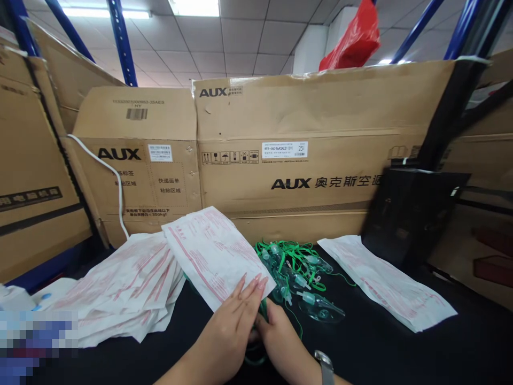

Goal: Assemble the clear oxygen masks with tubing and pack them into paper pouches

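A white paper pouch with red print (218, 251) stands tilted up in front of me. My left hand (230, 326) grips its lower right corner, fingers stretched together over the printed face and the thumb hidden. Close against it, my right hand (282, 337) is closed around green tubing (263, 307), which shows in part between the hands and in a loop below. Just beyond lies a heap of clear green oxygen masks with green straps (286, 256). One clear mask (323, 309) rests nearer, right of the hands.
A fanned pile of printed pouches (124, 289) lies left, and a single pouch (388, 283) right, on the black table surface (360, 353). Cardboard panels (248, 198) wall the back. A black box with a post (404, 214) stands at right; a white cable (114, 171) hangs left.
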Tool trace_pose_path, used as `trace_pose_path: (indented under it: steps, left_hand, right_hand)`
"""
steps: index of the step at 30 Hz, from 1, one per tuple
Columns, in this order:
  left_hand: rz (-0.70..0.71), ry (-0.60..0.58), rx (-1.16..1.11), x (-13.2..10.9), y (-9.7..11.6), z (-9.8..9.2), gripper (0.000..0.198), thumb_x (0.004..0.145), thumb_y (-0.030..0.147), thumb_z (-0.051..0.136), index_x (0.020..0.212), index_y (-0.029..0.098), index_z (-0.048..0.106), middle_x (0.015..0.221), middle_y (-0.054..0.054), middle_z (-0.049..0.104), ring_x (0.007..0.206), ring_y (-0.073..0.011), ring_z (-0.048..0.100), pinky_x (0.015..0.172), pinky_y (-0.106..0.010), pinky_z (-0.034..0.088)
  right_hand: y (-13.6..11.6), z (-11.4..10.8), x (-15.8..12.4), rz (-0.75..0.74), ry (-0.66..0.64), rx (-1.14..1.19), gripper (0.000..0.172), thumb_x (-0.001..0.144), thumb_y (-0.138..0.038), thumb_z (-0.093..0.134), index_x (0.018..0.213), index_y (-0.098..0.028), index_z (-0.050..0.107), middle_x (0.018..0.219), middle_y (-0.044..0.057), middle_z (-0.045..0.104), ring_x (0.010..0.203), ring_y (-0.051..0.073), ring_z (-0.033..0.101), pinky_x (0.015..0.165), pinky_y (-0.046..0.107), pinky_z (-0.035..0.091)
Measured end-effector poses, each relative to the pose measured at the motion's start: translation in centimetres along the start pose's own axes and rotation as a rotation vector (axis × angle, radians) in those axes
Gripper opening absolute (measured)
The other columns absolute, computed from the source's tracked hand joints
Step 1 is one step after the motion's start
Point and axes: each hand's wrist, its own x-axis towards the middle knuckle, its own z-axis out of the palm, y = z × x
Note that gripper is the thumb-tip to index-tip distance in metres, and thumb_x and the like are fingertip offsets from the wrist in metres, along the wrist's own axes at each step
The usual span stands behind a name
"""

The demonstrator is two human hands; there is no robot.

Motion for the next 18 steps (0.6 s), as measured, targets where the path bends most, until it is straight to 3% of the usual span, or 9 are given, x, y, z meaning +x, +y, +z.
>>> trace_pose_path:
  steps: [3, 7, 12, 15, 18]
  left_hand:
    - [0.013, -0.047, 0.022, 0.0, 0.3, 0.0, 0.064, 0.078, -0.002, 0.029, 0.136, 0.002, 0.002, 0.137, -0.017, 0.034, 0.130, -0.0233, 0.018, 0.100, -0.040, 0.037]
    - [0.011, 0.025, 0.059, 0.0, 0.1, -0.4, 0.060, 0.080, -0.001, 0.028, 0.135, 0.000, 0.005, 0.135, -0.018, 0.038, 0.129, -0.0245, 0.019, 0.099, -0.041, 0.038]
    - [-0.010, 0.096, 0.060, 0.0, -0.5, -0.3, 0.059, 0.080, -0.003, 0.027, 0.135, 0.001, 0.007, 0.134, -0.019, 0.039, 0.128, -0.0266, 0.022, 0.099, -0.046, 0.037]
    - [-0.043, 0.097, 0.053, -0.2, -0.6, -0.1, 0.059, 0.080, -0.002, 0.027, 0.136, 0.002, 0.007, 0.133, -0.020, 0.039, 0.128, -0.0272, 0.022, 0.098, -0.044, 0.039]
    - [-0.103, 0.080, 0.032, -0.3, -0.3, 0.2, 0.058, 0.081, 0.000, 0.025, 0.136, 0.005, 0.007, 0.134, -0.017, 0.039, 0.128, -0.0250, 0.023, 0.097, -0.041, 0.040]
  right_hand:
    - [-0.2, -0.1, 0.2, -0.003, -0.009, 0.008, 0.028, 0.065, -0.026, 0.065, 0.090, -0.016, 0.059, 0.087, 0.006, 0.065, 0.068, 0.020, 0.061, 0.052, 0.027, 0.049]
    - [-1.0, -1.0, 1.0, 0.080, -0.114, 0.301, 0.026, 0.066, -0.021, 0.063, 0.091, -0.013, 0.058, 0.077, 0.004, 0.064, 0.055, 0.013, 0.059, 0.050, 0.024, 0.047]
    - [-1.5, -2.2, 1.7, 0.161, -0.050, 0.548, 0.022, 0.058, -0.011, 0.069, 0.076, -0.011, 0.058, 0.062, 0.000, 0.061, 0.050, 0.010, 0.059, 0.053, 0.020, 0.047]
    - [-1.4, -2.1, 1.7, 0.141, -0.063, 0.578, 0.016, 0.061, -0.015, 0.069, 0.071, -0.012, 0.056, 0.063, 0.001, 0.061, 0.053, 0.011, 0.059, 0.056, 0.023, 0.048]
    - [-1.4, -1.4, 1.1, 0.090, -0.119, 0.500, 0.020, 0.066, -0.022, 0.067, 0.082, -0.014, 0.058, 0.077, 0.003, 0.064, 0.063, 0.013, 0.061, 0.060, 0.024, 0.049]
